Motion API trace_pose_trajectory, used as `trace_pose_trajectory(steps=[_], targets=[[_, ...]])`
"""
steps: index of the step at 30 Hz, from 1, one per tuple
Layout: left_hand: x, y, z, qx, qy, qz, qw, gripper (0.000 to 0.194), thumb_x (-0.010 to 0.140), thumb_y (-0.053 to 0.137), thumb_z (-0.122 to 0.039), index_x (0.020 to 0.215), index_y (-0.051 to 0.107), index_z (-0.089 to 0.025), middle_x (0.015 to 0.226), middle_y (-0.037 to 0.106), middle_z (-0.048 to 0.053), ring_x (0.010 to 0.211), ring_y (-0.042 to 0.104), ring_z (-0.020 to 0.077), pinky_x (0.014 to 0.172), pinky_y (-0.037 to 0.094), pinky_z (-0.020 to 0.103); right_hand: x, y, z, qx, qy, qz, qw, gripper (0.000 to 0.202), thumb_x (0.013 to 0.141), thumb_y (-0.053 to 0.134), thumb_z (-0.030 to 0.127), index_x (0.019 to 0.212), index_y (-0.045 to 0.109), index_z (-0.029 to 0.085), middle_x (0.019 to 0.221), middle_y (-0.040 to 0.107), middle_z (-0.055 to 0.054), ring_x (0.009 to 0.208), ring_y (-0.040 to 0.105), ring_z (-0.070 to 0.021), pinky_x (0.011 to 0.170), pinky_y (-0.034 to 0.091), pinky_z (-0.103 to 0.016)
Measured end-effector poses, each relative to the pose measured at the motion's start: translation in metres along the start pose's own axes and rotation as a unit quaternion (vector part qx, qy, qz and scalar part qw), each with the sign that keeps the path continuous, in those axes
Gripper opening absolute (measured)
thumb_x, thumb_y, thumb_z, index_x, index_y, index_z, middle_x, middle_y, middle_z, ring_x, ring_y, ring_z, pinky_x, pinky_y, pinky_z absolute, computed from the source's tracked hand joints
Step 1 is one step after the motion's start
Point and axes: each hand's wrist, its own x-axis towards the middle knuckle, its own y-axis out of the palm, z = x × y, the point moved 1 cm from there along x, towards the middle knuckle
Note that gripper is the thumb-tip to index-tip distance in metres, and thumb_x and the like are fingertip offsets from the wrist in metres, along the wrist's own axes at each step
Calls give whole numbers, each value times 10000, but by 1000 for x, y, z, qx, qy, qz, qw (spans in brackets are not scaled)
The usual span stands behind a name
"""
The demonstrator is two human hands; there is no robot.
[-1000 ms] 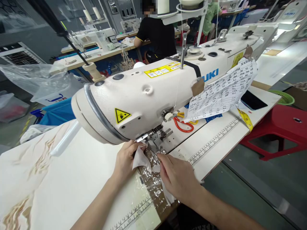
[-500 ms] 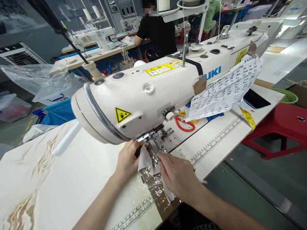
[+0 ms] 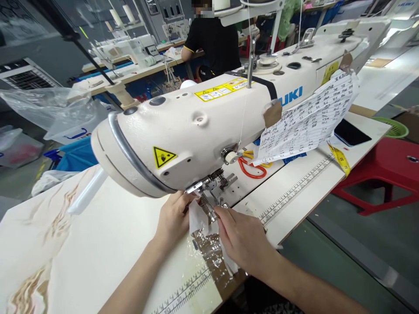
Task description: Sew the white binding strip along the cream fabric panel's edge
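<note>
White cloth held below the sewing machine's head

The white cloth (image 3: 197, 220) lies just under the needle end of the sewing machine (image 3: 203, 117), on the side nearest the wearer. Its visible flap is longer than wide, and its long axis runs from the machine's metal foot parts (image 3: 203, 189) down towards the wearer, the loose lower end pointing away from the machine.

The left hand (image 3: 172, 220), below the machine's rounded end, pinches the cloth's upper edge between thumb and fingers. The right hand (image 3: 245, 235), in front of the machine's needle area, has its fingers curled in near a metal guide; I cannot tell what they grip, as the fingertips are partly hidden. More white fabric (image 3: 229, 260) hangs beneath that hand, over clear film (image 3: 212, 253) in front of the machine; whether it joins the flap is unclear.

Red-handled scissors (image 3: 251, 171) lie beneath the machine's arm. A handwritten sheet (image 3: 304, 122) hangs along the arm's near side.
</note>
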Motion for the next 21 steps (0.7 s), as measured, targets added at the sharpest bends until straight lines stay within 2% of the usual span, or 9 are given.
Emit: trace_pose_trajectory(steps=[3, 5, 8, 12, 16, 21], targets=[[2, -1, -4, 58, 86, 7, 995, 116, 937, 488, -96, 970, 572, -170, 925, 678, 67, 821, 633, 179, 695, 536, 290, 2, 2, 1, -17, 2, -2, 1000, 294, 971, 445, 132, 1245, 550, 114, 909, 741, -89, 694, 709, -225, 521, 449, -308], [3, -4, -6, 71, 109, 25, 991, 156, 930, 471, -65, 1004, 574, -156, 955, 667, 79, 846, 620, 186, 721, 544, 303, -2, 0, 1, -24, 7, -5, 1000, 333, 976, 445, 143, 1297, 515, 85, 943, 745, -115, 699, 715, -242, 521, 454, -318], [4, -13, -12, 49, 113, 61, 991, 162, 942, 472, -84, 1053, 577, -140, 999, 639, 98, 892, 610, 195, 740, 557, 313, -22, -10, 1, 42, 18, 2, 999, 306, 982, 419, 155, 1271, 515, 123, 944, 739, -100, 719, 715, -240, 548, 465, -315], [1, -20, -23, 78, 121, 112, 983, 248, 950, 413, -66, 1122, 583, -118, 1042, 612, 121, 922, 589, 218, 738, 583, 348, -67, -23, 1, 198, 33, 69, 977, 170, 962, 393, 160, 1039, 535, 212, 741, 666, 1, 605, 659, -176, 547, 459, -267], [-3, -15, -36, 163, 103, 125, 973, 287, 945, 381, -33, 1107, 613, -82, 1084, 615, 140, 966, 580, 246, 762, 600, 378, -100, -21, 1, 209, -1, 105, 972, 244, 915, 343, 105, 1058, 504, 219, 705, 626, 23, 537, 602, -157, 505, 426, -248], [-12, -5, -48, 188, 57, 135, 971, 339, 942, 376, -11, 1192, 602, -49, 1197, 622, 159, 1086, 575, 264, 881, 595, 416, -109, -20, 3, 191, -4, 121, 974, 291, 886, 325, 81, 1066, 504, 222, 781, 648, 3, 586, 615, -164, 541, 444, -245]])
